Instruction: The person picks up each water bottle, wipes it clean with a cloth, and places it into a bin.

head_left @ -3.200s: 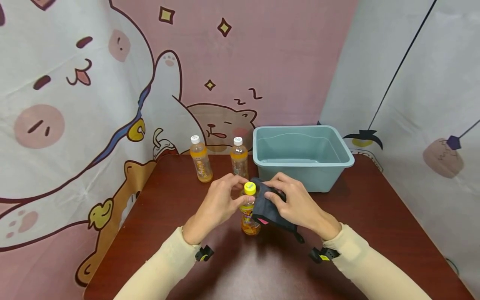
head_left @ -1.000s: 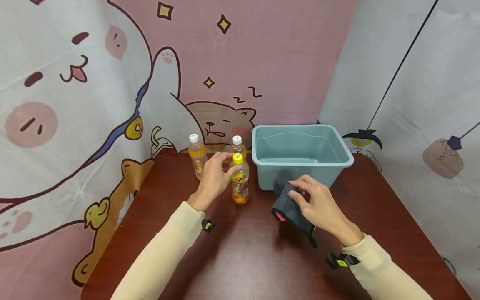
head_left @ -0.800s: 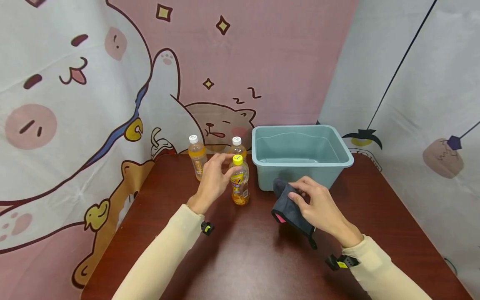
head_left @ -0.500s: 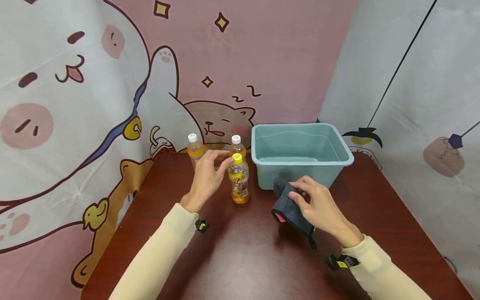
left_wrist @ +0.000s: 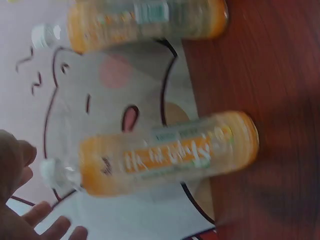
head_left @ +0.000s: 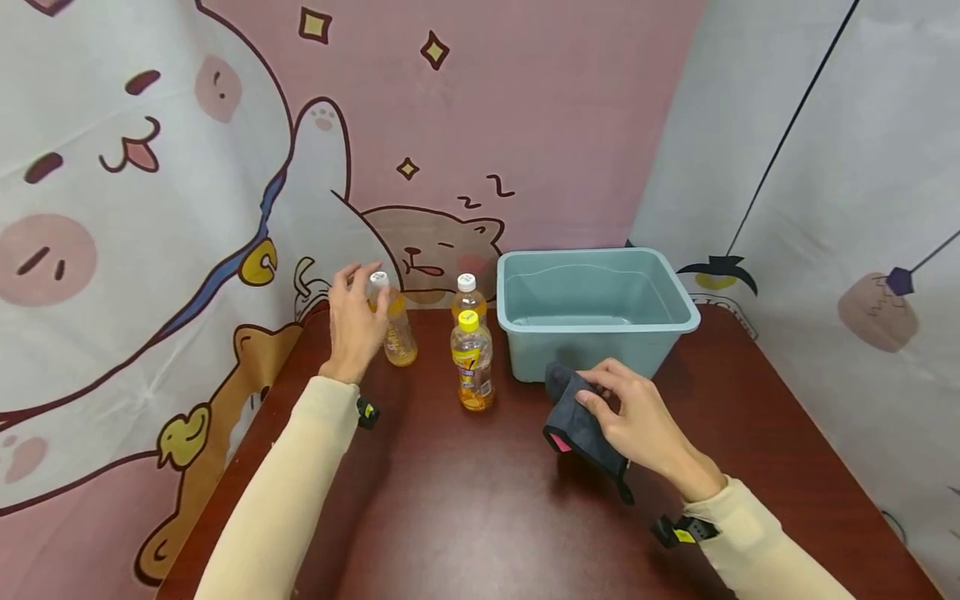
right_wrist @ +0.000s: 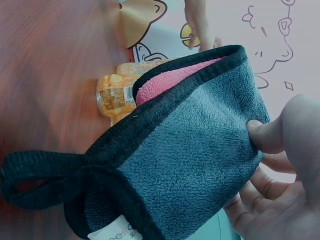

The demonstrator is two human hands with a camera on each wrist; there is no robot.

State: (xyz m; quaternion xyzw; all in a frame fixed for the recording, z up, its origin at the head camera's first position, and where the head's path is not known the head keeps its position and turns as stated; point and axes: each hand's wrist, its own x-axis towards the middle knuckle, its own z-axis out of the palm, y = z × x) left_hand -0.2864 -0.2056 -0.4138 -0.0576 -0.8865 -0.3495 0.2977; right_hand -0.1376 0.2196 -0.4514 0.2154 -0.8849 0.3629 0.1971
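Note:
My left hand (head_left: 351, 321) is at the cap of the left white-capped drink bottle (head_left: 401, 340), thumb and fingers spread on either side of it. In the left wrist view, a gap shows between those fingers and the white cap (left_wrist: 50, 173). My right hand (head_left: 637, 412) pinches a folded dark grey cleaning cloth (head_left: 579, 421) over the table. Close up in the right wrist view, the cloth (right_wrist: 190, 145) has black edging, a hanging loop and a pink inner side. A yellow-capped drink bottle (head_left: 472, 371) stands upright between the hands, in front of another white-capped bottle (head_left: 466, 298).
A light blue plastic tub (head_left: 592, 329) stands at the back right, with no contents showing. The dark red table (head_left: 450, 500) ends at a cartoon-printed curtain (head_left: 570, 125) behind and at both sides.
My left hand has left the yellow-capped bottle, which now stands farther back, and has moved left to the white-capped bottle. My right hand moved slightly right with the cloth, then stayed still.

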